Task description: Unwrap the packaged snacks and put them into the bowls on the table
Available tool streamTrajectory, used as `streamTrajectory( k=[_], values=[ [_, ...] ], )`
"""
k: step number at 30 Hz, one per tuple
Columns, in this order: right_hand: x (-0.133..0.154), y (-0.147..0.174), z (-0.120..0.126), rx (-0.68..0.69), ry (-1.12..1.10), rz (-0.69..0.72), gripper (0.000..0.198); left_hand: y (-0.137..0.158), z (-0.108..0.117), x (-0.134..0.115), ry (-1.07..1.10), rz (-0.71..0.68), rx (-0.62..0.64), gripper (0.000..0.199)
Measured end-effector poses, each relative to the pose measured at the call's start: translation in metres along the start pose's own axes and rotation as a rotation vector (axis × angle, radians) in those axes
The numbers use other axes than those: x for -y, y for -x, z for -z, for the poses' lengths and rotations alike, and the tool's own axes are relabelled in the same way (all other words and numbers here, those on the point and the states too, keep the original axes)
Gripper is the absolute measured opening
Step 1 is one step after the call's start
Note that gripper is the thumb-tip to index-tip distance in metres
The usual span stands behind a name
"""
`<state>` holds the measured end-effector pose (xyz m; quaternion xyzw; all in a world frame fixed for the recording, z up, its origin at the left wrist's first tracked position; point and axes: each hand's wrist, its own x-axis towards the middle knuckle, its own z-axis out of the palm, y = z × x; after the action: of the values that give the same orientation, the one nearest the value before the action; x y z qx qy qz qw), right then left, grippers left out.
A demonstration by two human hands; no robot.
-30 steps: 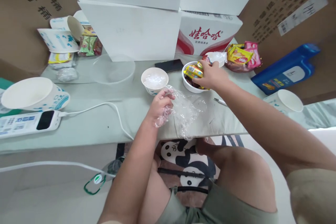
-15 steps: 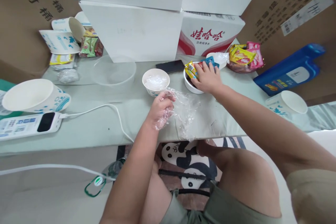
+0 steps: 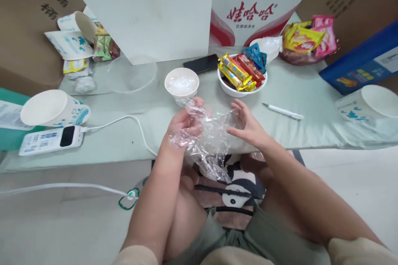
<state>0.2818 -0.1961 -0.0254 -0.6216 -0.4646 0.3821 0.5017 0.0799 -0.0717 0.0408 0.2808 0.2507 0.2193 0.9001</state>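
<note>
My left hand [image 3: 186,122] is closed on a crumpled sheet of clear plastic film [image 3: 213,138], which hangs over the table's front edge. My right hand [image 3: 247,126] has its fingers spread at the film's right side; whether they touch it I cannot tell. Just beyond my left hand stands a paper bowl [image 3: 183,100] with clear crumpled plastic in it. Behind my right hand is a white bowl [image 3: 226,89] heaped with yellow and red wrapped snack bars [image 3: 238,74] and blue packets [image 3: 256,56].
A white pen [image 3: 282,111] lies right of my right hand, and a black phone [image 3: 201,64] behind the bowls. A white power bank [image 3: 51,140] with its cable [image 3: 124,118] is at left. White boxes [image 3: 149,20] stand along the back. Paper bowls [image 3: 46,107] are at both sides.
My right hand has come off the snack bars in the white bowl and moved back toward me to the film. The pen now shows. The view has shifted slightly.
</note>
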Motion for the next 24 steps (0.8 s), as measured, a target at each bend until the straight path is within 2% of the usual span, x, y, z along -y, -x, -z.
streamTrajectory(
  k=[2,4,7,10,13,15,19,21,24],
  values=[
    [0.012,-0.008,-0.002,0.086,-0.071,-0.019,0.063,0.001,-0.002,0.0,-0.02,-0.028,-0.076,0.025],
    [0.025,-0.01,0.002,0.056,-0.154,-0.072,0.036,0.0,-0.003,-0.002,-0.084,-0.054,-0.151,0.022],
    [0.034,-0.005,0.017,-0.202,-0.261,-0.126,0.03,-0.008,0.0,-0.004,-0.275,-0.181,-0.304,0.023],
    [0.03,0.002,0.038,-0.49,-0.346,-0.078,0.031,-0.017,0.005,-0.001,-0.471,-0.325,-0.479,0.029],
    [0.022,0.007,0.05,-0.635,-0.48,-0.017,0.031,-0.024,0.007,0.006,-0.576,-0.388,-0.561,0.032],
    [0.017,0.01,0.05,-0.59,-0.523,-0.033,0.034,-0.028,0.005,0.01,-0.583,-0.411,-0.573,0.033],
    [0.015,0.017,0.039,-0.271,-0.354,-0.179,0.037,-0.034,0.002,0.015,-0.587,-0.405,-0.572,0.039],
    [0.018,0.018,0.035,-0.293,-0.299,-0.196,0.037,-0.036,0.003,0.017,-0.639,-0.43,-0.595,0.041],
    [0.024,0.016,0.034,-0.493,-0.298,-0.18,0.038,-0.036,0.006,0.02,-0.73,-0.459,-0.628,0.039]
  ],
)
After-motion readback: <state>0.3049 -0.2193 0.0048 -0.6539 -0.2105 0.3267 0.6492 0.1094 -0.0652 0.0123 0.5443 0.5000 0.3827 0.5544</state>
